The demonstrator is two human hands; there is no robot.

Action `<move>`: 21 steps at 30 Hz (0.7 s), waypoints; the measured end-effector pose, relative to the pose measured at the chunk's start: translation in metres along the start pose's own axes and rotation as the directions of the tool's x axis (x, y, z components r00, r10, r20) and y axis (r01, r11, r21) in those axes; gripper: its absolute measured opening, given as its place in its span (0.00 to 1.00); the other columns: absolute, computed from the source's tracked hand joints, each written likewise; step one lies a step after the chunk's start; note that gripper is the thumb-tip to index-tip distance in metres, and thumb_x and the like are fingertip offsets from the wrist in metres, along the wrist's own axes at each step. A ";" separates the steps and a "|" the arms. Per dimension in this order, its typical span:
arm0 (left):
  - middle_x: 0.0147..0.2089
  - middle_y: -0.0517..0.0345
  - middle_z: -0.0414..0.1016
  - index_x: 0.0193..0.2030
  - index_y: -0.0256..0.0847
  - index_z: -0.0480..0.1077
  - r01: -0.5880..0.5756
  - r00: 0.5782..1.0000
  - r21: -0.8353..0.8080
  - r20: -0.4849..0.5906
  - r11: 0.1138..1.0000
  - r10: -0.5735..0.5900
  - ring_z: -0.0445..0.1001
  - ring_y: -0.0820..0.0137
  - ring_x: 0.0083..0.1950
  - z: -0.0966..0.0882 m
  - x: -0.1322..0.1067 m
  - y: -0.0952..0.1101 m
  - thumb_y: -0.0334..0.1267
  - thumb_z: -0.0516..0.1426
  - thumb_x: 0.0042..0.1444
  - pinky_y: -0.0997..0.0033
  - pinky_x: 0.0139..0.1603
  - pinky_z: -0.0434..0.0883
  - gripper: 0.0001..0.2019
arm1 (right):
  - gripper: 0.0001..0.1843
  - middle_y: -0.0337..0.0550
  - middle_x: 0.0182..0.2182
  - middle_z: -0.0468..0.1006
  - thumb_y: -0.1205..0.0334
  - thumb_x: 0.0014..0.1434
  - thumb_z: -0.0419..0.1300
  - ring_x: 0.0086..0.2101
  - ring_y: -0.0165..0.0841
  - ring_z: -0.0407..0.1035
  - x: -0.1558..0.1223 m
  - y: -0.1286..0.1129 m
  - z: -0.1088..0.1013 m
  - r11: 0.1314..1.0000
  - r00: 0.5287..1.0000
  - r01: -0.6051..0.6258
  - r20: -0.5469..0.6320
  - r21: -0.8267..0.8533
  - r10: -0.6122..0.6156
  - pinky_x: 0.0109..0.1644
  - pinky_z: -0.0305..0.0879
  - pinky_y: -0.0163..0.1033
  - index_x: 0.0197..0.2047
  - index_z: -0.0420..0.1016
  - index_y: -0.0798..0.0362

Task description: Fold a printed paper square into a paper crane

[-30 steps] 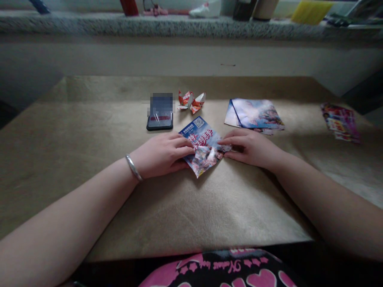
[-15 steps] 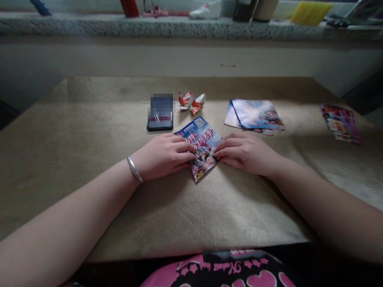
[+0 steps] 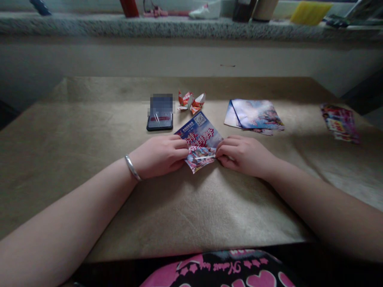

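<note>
A square of printed paper (image 3: pixel 201 137) lies turned cornerwise on the table, blue with red lettering and a QR code near its far corner. My left hand (image 3: pixel 163 156) pinches its left side, a silver bangle on the wrist. Opposite, my right hand (image 3: pixel 241 155) grips the right side with curled fingers. Between the hands the paper bends along a crease, and its near corner tilts up. Just beyond it sits a folded orange-and-white paper piece (image 3: pixel 191 102), with pointed flaps.
A dark phone (image 3: pixel 160 113) lies left of the folded piece. Blue printed sheets (image 3: pixel 259 114) are stacked to the right, and pink-red printed papers (image 3: pixel 340 123) lie farther right. Behind the table (image 3: pixel 191 223) runs a stone sill (image 3: pixel 179 28) with bottles and small items.
The near part of the paper has bent upward along a crease, and its near corner has drawn back from me. Both hands have shifted only slightly.
</note>
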State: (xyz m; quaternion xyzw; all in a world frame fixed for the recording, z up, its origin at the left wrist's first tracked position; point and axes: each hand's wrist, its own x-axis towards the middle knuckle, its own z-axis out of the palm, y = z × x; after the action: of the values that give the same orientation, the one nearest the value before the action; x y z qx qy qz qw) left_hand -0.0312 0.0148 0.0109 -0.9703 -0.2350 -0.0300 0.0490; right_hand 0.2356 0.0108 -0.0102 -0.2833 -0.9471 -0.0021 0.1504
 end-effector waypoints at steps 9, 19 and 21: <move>0.40 0.50 0.74 0.42 0.37 0.70 0.060 0.998 -0.039 -0.030 0.997 -0.061 0.70 0.65 0.41 -0.001 0.002 0.006 0.48 0.53 0.60 0.68 0.40 0.69 0.15 | 0.07 0.45 0.30 0.78 0.65 0.57 0.54 0.30 0.33 0.69 0.002 -0.006 0.005 0.985 0.985 -0.158 -0.055 0.074 0.162 0.34 0.60 0.36 0.31 0.73 0.53; 0.34 0.54 0.74 0.35 0.39 0.70 0.037 0.997 -0.045 -0.060 0.998 -0.040 0.71 0.68 0.36 -0.003 0.005 0.013 0.47 0.49 0.63 0.71 0.36 0.65 0.16 | 0.06 0.45 0.31 0.77 0.67 0.55 0.54 0.34 0.35 0.69 0.005 -0.005 0.003 0.982 0.992 -0.121 -0.019 0.144 0.125 0.37 0.61 0.37 0.32 0.72 0.53; 0.32 0.54 0.74 0.33 0.38 0.70 0.080 0.994 -0.065 -0.073 0.995 -0.084 0.71 0.69 0.34 -0.002 0.005 0.014 0.44 0.47 0.64 0.71 0.35 0.64 0.16 | 0.06 0.45 0.32 0.76 0.67 0.55 0.54 0.34 0.35 0.69 0.005 -0.003 0.002 0.983 0.994 -0.109 -0.008 0.150 0.111 0.38 0.62 0.37 0.33 0.72 0.54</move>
State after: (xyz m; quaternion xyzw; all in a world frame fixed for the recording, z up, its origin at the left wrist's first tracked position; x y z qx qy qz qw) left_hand -0.0203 0.0046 0.0118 -0.9590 -0.2716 -0.0757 0.0265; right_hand 0.2295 0.0108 -0.0106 -0.3231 -0.9262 0.0749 0.1791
